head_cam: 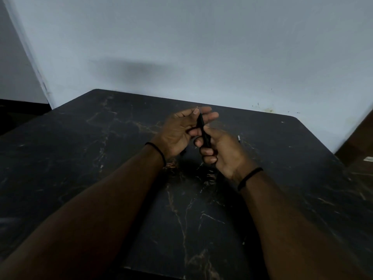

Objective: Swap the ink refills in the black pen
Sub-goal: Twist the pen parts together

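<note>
1. Black marble with pale gold veins covers the table [101, 158], which fills the lower part of the view and meets a pale blue-grey wall [201, 47] at its far edge.
2. Both bare forearms reach in from the bottom corners and the hands meet above the middle of the table, towards its far side.
3. The black pen [203, 131] is held between the two hands, raised off the table and standing nearly upright, its top end leaning slightly to the left.
4. The right hand [224, 156] is closed around the pen's lower half, fingers curled over the barrel and thumb lying along it.
5. The left hand [181, 132] grips the upper half: its thumb presses near the top end, and the fingers are spread behind the barrel, their tips showing past it on the right.
6. A thin black band sits on the left wrist [159, 153], and another on the right wrist [249, 177].
7. Just right of the right hand, a small pale slender thing [239, 138] lies on the table; the light is dim and it may be a refill, but that cannot be told for sure.
8. A brown wooden piece of furniture [357, 144] stands beyond the table's right edge.
</note>
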